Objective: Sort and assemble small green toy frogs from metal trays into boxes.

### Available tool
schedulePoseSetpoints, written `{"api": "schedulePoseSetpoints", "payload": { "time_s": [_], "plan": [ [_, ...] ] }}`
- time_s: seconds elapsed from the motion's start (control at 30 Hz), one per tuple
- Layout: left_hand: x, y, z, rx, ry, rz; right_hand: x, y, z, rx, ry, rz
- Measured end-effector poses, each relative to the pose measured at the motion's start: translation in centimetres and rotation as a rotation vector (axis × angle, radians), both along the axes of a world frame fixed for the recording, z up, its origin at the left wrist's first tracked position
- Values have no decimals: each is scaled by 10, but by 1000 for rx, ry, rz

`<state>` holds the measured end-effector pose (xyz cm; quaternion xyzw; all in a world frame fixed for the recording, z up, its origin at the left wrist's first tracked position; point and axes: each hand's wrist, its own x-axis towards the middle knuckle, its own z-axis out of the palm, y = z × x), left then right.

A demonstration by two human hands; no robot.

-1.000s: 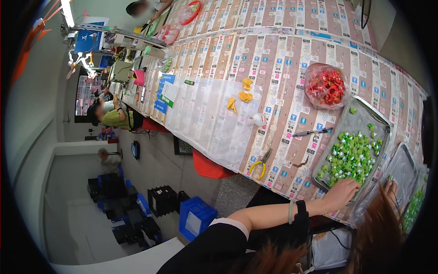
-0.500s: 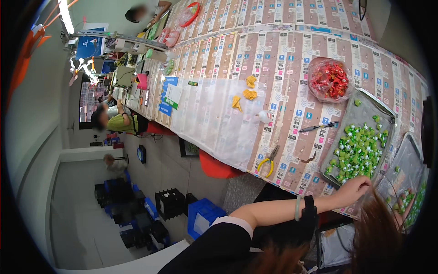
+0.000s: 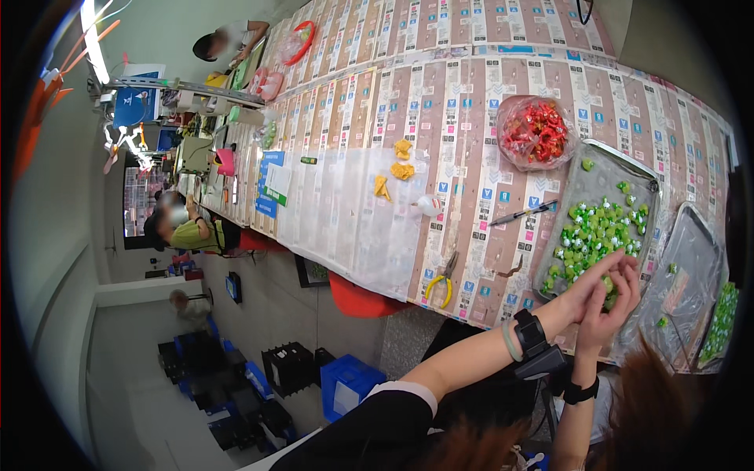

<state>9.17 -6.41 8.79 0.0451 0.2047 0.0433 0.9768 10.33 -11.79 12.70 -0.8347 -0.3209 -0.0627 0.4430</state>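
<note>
Small green pieces with white parts (image 3: 597,233) lie heaped in a grey metal tray (image 3: 611,184) at the right. Over the tray's near end my two hands meet. My left hand (image 3: 583,292), below a pale green bangle and a black wristband, is stretched out across the pieces, fingers extended. Close against it, my right hand (image 3: 620,302) is cupped with its fingers curled, and some green shows between the hands. How many pieces it holds is hidden. A second tray (image 3: 693,235), lined with clear plastic, stands to the right with a few green pieces.
A bag of red pieces (image 3: 536,132), a pen (image 3: 523,213), yellow-handled pliers (image 3: 442,284) and a small white bottle (image 3: 428,206) lie left of the tray. Yellow crumpled pieces (image 3: 402,170) rest on a white sheet (image 3: 338,212). More green pieces (image 3: 719,322) sit far right. Other people are further off.
My right hand has come from the plastic-lined tray to the heaped tray, beside my left hand. The left hand's curled fingers have straightened. The view has shifted slightly.
</note>
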Motion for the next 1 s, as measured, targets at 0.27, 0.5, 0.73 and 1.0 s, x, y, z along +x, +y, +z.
{"api": "schedulePoseSetpoints", "payload": {
  "time_s": [0.27,0.5,0.73,1.0],
  "plan": [
    [-17,-3,-11,-232,53,-4,-6,-17,-17,40,77,93],
    [-29,-9,-21,-400,98,29,-3,-16,-6,278,509,-98],
    [-31,-6,-25,-464,182,-9,43,-40,-23,651,1370,-3],
    [-42,9,-20,-483,94,120,43,-40,-19,619,1541,-221]
  ]
}}
